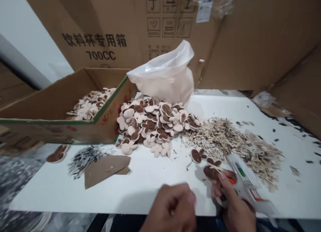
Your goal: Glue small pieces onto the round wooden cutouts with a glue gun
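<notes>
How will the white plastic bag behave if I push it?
The bag is probably floppy: its thin film is creased and its mouth flares left. It likely won't roll, its wide lower part resting on the table. Pushed nearer, it may shift the rabbit-shaped pieces heaped in front.

Big cardboard box [135, 27] behind desk [150, 188]: black print "饮料杯专用箱", "700CC" below. Same box: umbrella sign, up-arrows sign, more boxed icons. Smaller lines beneath and white label [205, 6] too blurred.
</notes>
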A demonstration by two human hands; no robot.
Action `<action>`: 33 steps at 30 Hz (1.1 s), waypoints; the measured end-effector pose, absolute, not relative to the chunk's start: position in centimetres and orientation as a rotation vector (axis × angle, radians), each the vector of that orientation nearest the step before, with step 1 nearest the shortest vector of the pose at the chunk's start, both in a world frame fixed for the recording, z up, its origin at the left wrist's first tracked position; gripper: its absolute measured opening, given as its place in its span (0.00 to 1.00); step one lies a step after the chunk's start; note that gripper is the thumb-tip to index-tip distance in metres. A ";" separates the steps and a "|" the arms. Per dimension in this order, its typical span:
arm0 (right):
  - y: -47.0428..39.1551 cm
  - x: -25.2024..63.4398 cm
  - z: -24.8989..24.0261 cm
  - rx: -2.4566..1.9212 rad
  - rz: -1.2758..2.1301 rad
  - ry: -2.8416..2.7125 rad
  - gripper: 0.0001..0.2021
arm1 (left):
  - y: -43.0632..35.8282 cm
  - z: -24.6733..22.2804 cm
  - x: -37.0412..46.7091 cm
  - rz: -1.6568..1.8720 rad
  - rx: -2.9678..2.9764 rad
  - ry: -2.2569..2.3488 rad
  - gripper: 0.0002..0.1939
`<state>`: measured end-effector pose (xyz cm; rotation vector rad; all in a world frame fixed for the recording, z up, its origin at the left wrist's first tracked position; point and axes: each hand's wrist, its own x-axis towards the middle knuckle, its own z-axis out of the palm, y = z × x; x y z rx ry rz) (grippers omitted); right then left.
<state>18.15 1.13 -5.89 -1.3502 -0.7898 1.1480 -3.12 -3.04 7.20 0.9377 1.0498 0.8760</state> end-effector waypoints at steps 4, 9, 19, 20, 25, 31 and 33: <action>1.8 16.5 -4.6 -1.146 1.155 -0.783 0.23 | -1.0 2.3 -2.5 1.034 1.325 1.558 0.21; 1.9 15.7 -3.3 -1.035 1.135 -0.783 0.27 | -0.3 0.1 -1.1 1.108 1.846 1.680 0.03; 2.1 15.2 -3.1 -0.963 1.098 -0.706 0.26 | -1.2 -0.7 -1.0 1.005 2.199 1.766 0.06; 2.1 15.2 -2.9 -0.963 1.100 -0.701 0.25 | -1.2 -0.7 -1.0 1.002 2.213 1.778 0.05; 2.2 15.4 -2.6 -0.925 1.116 -0.691 0.26 | -1.5 -0.8 -0.8 1.006 2.253 1.765 0.03; 2.5 15.3 -2.9 -0.919 1.115 -0.661 0.25 | -1.9 1.0 -0.6 0.900 2.423 1.503 0.09; 2.6 15.3 -2.8 -0.908 1.118 -0.643 0.25 | -1.9 1.4 -0.5 0.866 2.495 1.416 0.11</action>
